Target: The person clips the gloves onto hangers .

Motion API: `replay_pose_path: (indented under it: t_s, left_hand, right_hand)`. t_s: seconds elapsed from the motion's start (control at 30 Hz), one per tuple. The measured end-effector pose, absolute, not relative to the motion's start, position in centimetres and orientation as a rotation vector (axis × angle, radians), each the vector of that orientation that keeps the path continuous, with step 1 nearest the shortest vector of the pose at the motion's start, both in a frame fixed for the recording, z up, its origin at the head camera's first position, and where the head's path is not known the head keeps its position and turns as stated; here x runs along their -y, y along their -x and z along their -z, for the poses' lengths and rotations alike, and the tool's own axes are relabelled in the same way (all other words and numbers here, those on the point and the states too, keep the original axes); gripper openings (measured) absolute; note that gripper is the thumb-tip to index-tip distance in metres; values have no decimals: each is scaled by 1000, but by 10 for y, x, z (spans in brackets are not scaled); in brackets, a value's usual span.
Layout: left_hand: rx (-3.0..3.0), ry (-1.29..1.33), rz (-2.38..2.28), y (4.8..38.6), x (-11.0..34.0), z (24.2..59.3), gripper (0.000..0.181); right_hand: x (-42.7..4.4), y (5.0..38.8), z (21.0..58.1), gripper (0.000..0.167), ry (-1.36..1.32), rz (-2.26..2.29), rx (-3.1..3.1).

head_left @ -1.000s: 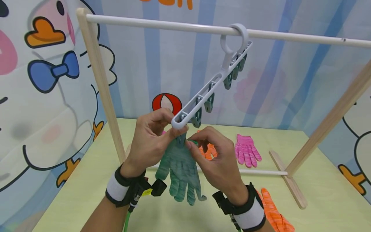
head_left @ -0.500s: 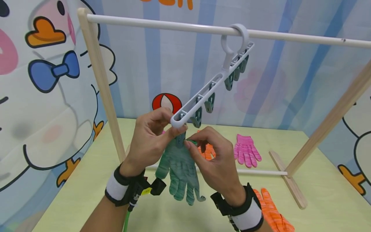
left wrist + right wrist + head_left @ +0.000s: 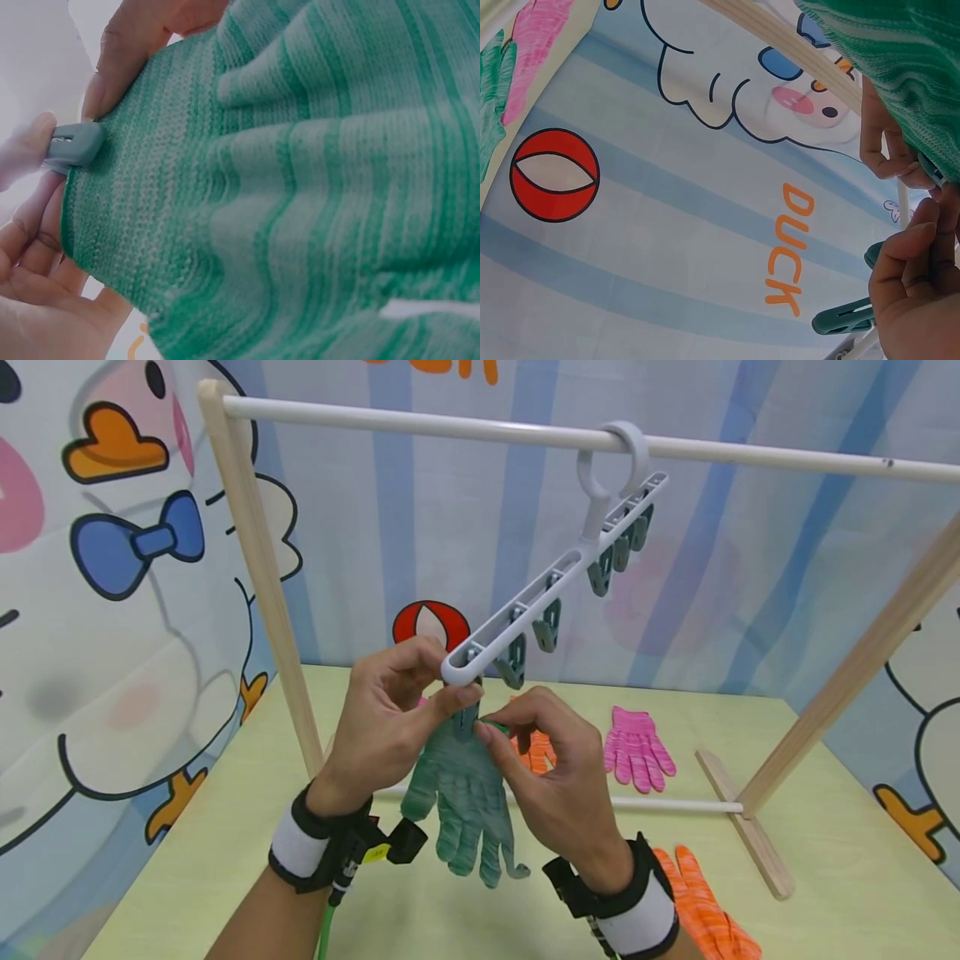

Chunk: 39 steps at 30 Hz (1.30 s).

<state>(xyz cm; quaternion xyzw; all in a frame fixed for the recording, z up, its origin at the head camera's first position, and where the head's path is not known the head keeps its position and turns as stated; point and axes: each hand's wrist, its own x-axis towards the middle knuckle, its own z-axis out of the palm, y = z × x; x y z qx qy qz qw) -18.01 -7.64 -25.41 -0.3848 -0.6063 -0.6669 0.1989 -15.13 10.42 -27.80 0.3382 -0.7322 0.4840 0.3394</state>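
A green striped knit glove (image 3: 468, 802) hangs cuff up, fingers down, below the near end of a pale grey clip hanger (image 3: 525, 606). My left hand (image 3: 382, 727) pinches the grey-green clothes peg (image 3: 465, 718) at that end, its thumb just under the hanger's tip. The peg's jaws sit over the glove's cuff, as the left wrist view also shows with the peg (image 3: 79, 144) at the cuff edge. My right hand (image 3: 562, 768) pinches the right side of the cuff between thumb and index finger. Several other pegs (image 3: 547, 625) dangle unloaded along the hanger.
The hanger's ring hooks over a white rail (image 3: 420, 427) on wooden posts (image 3: 255, 560). On the yellow table (image 3: 225, 868) lie a pink glove (image 3: 637, 750), an orange glove (image 3: 536, 752) behind my right hand, and another orange glove (image 3: 705, 902) near my right wrist.
The hanger has swivelled slightly, its far end shifting right and its near end a little up. Both hands keep their pinch and have barely moved.
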Motion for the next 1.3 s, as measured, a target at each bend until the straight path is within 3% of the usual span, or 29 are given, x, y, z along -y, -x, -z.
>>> replay_pose_path:
  t_s: [1.3]
  left_hand:
    - [1749, 1097, 1813, 178, 81, 253, 27]
  right_hand:
    - [-103, 149, 277, 15, -876, -1267, 1892]
